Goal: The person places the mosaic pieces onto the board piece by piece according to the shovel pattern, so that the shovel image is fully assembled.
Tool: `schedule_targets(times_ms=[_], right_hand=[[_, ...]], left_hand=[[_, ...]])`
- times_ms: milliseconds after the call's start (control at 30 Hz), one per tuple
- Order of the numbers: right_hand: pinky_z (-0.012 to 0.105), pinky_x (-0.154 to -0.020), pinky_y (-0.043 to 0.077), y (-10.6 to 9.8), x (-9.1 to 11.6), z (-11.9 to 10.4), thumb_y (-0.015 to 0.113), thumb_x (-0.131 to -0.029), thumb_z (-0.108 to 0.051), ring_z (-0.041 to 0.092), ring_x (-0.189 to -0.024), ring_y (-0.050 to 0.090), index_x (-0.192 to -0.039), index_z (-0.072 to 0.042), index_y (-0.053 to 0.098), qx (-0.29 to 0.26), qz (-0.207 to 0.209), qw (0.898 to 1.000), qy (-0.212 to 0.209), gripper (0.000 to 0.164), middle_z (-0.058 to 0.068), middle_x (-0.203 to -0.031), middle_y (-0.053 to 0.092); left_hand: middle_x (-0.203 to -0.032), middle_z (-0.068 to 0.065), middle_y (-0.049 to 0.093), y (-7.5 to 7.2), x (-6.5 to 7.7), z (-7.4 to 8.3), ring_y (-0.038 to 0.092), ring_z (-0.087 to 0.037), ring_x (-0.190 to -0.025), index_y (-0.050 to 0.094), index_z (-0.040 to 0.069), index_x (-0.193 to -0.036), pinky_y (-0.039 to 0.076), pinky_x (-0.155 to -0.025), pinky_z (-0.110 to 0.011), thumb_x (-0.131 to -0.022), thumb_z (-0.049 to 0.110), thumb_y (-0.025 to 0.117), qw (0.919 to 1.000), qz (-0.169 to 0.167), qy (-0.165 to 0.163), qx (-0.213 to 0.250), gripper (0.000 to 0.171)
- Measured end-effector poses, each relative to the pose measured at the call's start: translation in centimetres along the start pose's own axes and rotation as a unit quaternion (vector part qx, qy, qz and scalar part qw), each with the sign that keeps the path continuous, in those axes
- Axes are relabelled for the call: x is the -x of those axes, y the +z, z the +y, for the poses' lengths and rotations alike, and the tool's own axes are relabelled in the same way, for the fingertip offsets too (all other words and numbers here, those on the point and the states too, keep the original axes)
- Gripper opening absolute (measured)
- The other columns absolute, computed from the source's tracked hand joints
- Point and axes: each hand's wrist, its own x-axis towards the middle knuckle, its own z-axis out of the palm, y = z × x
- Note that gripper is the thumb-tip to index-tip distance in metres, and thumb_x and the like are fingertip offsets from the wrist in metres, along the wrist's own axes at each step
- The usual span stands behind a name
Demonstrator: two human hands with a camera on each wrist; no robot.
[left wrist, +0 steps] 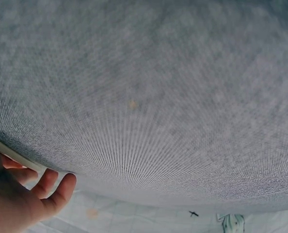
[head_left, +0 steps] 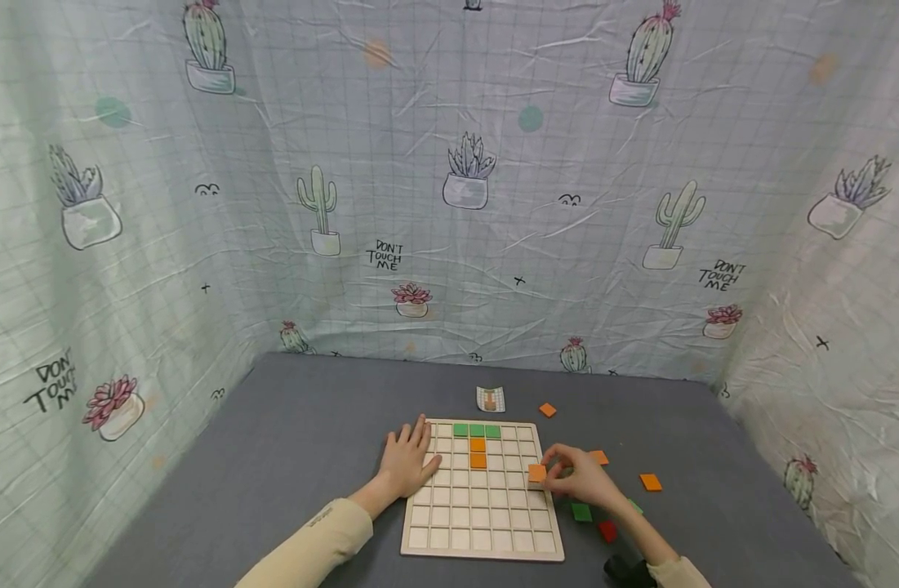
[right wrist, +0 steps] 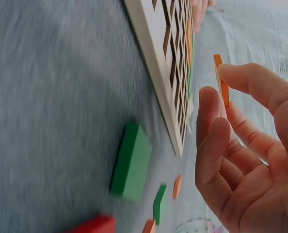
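Observation:
A pale wooden grid board [head_left: 460,518] lies on the grey table. Three green tiles [head_left: 477,430] sit side by side in its far row, and two orange tiles [head_left: 478,461] run down from the middle one. My right hand [head_left: 577,476] pinches an orange square tile [head_left: 537,474] between thumb and fingers, over the board's right edge; in the right wrist view this tile [right wrist: 224,87] is seen edge-on. Along the board's left edge rests my left hand [head_left: 405,461], its fingers spread. The left wrist view shows the left hand's fingers [left wrist: 61,191] at the board's edge.
Right of the board lie a green tile [head_left: 581,513], a red tile [head_left: 607,531] and orange tiles [head_left: 651,483], some partly behind the right hand. Beyond the board are a small picture card [head_left: 490,399] and an orange tile [head_left: 548,410]. Cactus-print cloth [head_left: 420,163] surrounds the table.

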Motion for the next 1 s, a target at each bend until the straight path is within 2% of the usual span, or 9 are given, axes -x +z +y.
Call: schedule_targets(times_ms=[133, 267, 333, 533, 833, 1000], right_hand=[[0.028, -0.047, 0.045, 0.9, -0.2, -0.8, 0.066, -0.077, -0.005, 0.026, -0.052, 0.058, -0.097, 0.003, 0.055, -0.002, -0.006, 1.000, -0.020, 0.024, 0.016, -0.070, 0.061], [0.028, -0.046, 0.045, 1.7, -0.6, -0.7, 0.067, -0.076, -0.008, 0.017, -0.050, 0.056, -0.095, 0.000, 0.055, -0.023, -0.020, 0.999, -0.019, 0.024, 0.012, -0.070, 0.061], [0.029, -0.045, 0.044, 2.2, -0.8, -0.9, 0.069, -0.075, -0.009, 0.017, -0.048, 0.054, -0.095, 0.000, 0.055, -0.026, -0.022, 0.999, -0.011, 0.026, 0.012, -0.071, 0.060], [0.022, -0.042, 0.041, 3.7, -1.4, -1.2, 0.071, -0.073, -0.011, 0.010, -0.045, 0.050, -0.091, -0.004, 0.057, -0.013, -0.017, 1.000, -0.005, 0.024, 0.007, -0.069, 0.061], [0.022, -0.043, 0.041, 5.2, -2.4, -2.0, 0.073, -0.071, -0.013, 0.004, -0.046, 0.049, -0.087, -0.005, 0.056, -0.006, -0.026, 1.000, -0.015, 0.025, 0.005, -0.065, 0.061], [0.021, -0.041, 0.038, 5.8, -2.9, -2.4, 0.073, -0.070, -0.012, 0.007, -0.045, 0.050, -0.086, -0.003, 0.055, -0.018, -0.035, 0.999, -0.006, 0.025, 0.005, -0.064, 0.060]], left_hand=[[-0.142, -0.013, 0.034, -0.1, 0.0, 0.0, 0.042, -0.029, -0.116, 0.036, 0.006, -0.137, 0.034, -0.077, -0.044, -0.092, 0.049, 0.034, 1.0000, -0.002, -0.003, -0.005, 0.062], [-0.142, -0.012, 0.034, -0.1, 0.0, 0.0, 0.042, -0.029, -0.116, 0.037, 0.006, -0.137, 0.034, -0.077, -0.044, -0.092, 0.049, 0.033, 0.9999, -0.002, -0.003, -0.011, 0.062], [-0.142, -0.012, 0.035, -0.1, 0.0, 0.0, 0.042, -0.029, -0.116, 0.037, 0.006, -0.136, 0.034, -0.077, -0.044, -0.092, 0.049, 0.033, 0.9999, 0.000, -0.002, -0.012, 0.062], [-0.142, -0.013, 0.035, 0.0, 0.0, 0.0, 0.042, -0.029, -0.116, 0.037, 0.006, -0.136, 0.034, -0.077, -0.044, -0.092, 0.049, 0.034, 1.0000, 0.004, -0.002, -0.007, 0.062], [-0.142, -0.013, 0.034, -0.2, 0.1, 0.0, 0.042, -0.029, -0.117, 0.037, 0.006, -0.137, 0.034, -0.078, -0.045, -0.092, 0.049, 0.033, 1.0000, -0.002, -0.003, -0.005, 0.062], [-0.142, -0.012, 0.034, -0.3, 0.1, 0.0, 0.042, -0.030, -0.116, 0.037, 0.006, -0.136, 0.034, -0.078, -0.045, -0.092, 0.049, 0.034, 1.0000, -0.004, -0.002, -0.004, 0.062]])
